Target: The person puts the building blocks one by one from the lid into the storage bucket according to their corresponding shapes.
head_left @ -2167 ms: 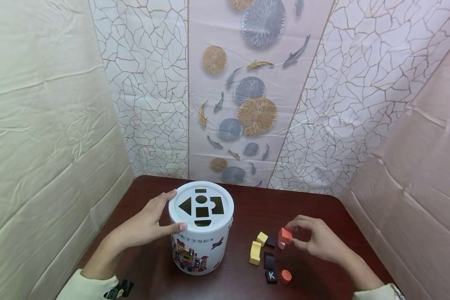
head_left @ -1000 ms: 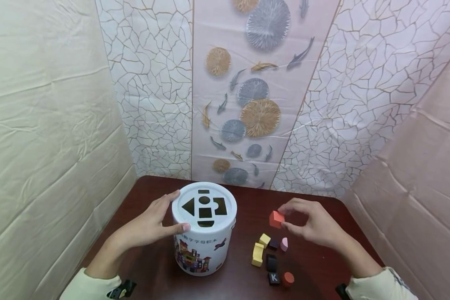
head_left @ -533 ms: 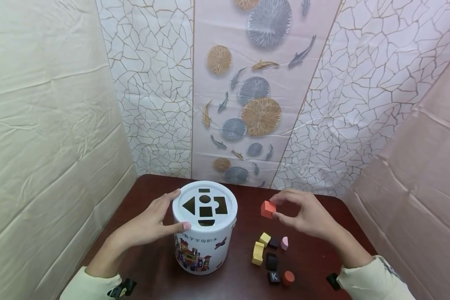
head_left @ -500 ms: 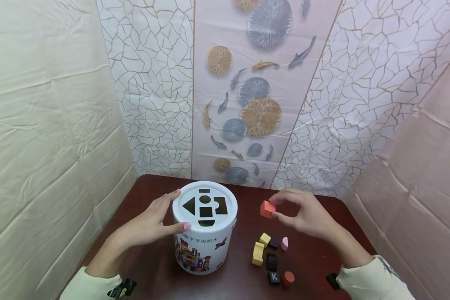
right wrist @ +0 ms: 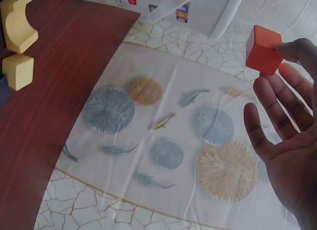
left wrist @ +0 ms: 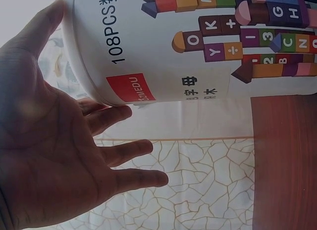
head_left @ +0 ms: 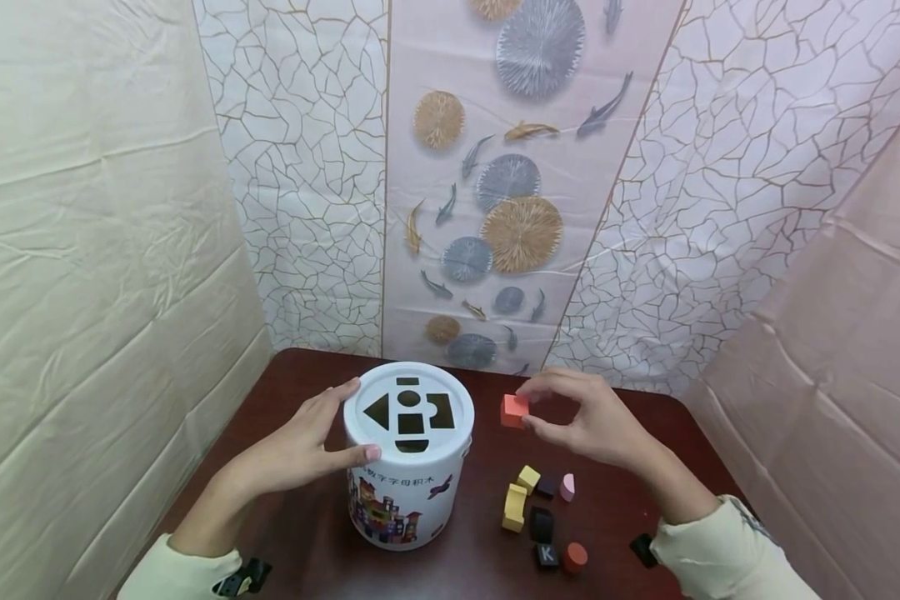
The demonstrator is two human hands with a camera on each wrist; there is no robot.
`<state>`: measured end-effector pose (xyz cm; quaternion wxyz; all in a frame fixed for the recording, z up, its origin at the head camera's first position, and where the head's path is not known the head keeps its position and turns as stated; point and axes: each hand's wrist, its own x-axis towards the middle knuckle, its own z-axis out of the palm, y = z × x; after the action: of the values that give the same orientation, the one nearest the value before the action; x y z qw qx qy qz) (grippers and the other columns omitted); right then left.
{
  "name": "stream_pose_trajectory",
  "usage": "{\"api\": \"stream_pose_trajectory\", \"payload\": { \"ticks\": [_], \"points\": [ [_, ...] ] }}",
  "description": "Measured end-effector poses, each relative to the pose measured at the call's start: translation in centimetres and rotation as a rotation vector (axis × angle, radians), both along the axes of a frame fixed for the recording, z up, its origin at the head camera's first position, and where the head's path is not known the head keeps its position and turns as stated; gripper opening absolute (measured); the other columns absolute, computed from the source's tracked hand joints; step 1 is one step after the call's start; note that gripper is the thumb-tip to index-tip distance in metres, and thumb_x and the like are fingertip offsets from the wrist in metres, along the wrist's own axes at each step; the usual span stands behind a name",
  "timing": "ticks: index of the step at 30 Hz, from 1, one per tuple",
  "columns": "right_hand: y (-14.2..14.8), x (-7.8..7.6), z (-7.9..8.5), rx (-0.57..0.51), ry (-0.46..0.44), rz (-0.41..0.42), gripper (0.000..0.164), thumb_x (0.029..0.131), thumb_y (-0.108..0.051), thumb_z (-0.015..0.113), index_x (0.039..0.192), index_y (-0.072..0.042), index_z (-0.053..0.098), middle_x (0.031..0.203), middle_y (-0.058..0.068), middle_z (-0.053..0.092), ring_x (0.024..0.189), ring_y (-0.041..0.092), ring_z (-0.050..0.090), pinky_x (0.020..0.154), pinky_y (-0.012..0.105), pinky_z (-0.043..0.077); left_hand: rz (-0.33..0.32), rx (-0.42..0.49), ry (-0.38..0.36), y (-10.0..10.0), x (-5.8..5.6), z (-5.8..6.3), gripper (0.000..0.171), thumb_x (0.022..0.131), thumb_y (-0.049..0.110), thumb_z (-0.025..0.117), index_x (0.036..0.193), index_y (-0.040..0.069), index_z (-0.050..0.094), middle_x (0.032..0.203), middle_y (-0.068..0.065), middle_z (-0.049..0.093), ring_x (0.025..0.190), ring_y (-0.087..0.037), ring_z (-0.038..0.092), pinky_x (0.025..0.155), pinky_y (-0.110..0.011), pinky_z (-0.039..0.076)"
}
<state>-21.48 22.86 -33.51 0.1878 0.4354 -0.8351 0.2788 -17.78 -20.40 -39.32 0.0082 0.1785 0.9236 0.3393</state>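
My left hand [head_left: 288,454] rests against the rim of a white block bucket [head_left: 401,508], with its thumb and fingertips touching the lid [head_left: 375,435]. In the left wrist view, that hand's fingers [left wrist: 133,179] are fairly straight and spread. Between thumb and fingertips, my right hand [head_left: 588,417] pinches a red cube [head_left: 513,411], held in the air just right of the bucket. The lid has cut-out holes: a triangle, a circle, a square, a half-round and others. In the right wrist view, the red cube [right wrist: 263,49] is apart from the bucket [right wrist: 208,12].
On the dark red table [head_left: 480,567] right of the bucket lie a yellow arch block [head_left: 514,508], a yellow block [head_left: 527,477], a pink block [head_left: 567,487], a red cylinder [head_left: 574,557], a black K block [head_left: 546,556] and other black blocks [head_left: 542,524]. Cloth walls enclose the table.
My right hand has lifted the red cube from beside the other blocks and carried it left and up, closer to the bucket. My left hand stays on the lid's rim.
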Motion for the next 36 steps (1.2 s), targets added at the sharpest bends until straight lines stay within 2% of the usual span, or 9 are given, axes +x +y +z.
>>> {"api": "stream_pose_trajectory", "payload": {
  "ticks": [16,25,36],
  "points": [
    [-2.7,-0.3,0.9,0.0,-0.03,0.024,0.03,0.091,-0.013,0.091,0.117,-0.022,0.08,0.11,-0.012,0.076,0.099,0.004,0.069,0.087,0.023,0.059,0.001,0.003,-0.006,0.1,0.1,0.1,0.118,0.091,0.076,0.076,0.176,0.014,0.023,0.182,-0.017,0.028,0.168,-0.049,0.023,0.125,-0.081,0.031],
    [-4.1,-1.0,0.9,-0.032,-0.022,0.044,0.029,0.091,-0.012,0.091,0.116,-0.021,0.08,0.108,-0.009,0.077,0.095,0.011,0.074,0.086,0.023,0.06,0.007,0.004,-0.01,0.1,0.1,0.3,0.119,0.09,0.076,0.077,0.176,0.015,0.023,0.182,-0.016,0.029,0.168,-0.048,0.023,0.125,-0.081,0.032],
    [-5.5,-1.3,0.8,-0.029,-0.044,0.085,0.028,0.093,-0.012,0.091,0.117,-0.022,0.08,0.109,-0.009,0.075,0.098,0.007,0.07,0.086,0.026,0.061,0.007,0.014,-0.012,0.1,0.2,0.2,0.119,0.09,0.075,0.078,0.176,0.014,0.024,0.182,-0.016,0.028,0.168,-0.048,0.023,0.125,-0.08,0.032]
  ]
}}
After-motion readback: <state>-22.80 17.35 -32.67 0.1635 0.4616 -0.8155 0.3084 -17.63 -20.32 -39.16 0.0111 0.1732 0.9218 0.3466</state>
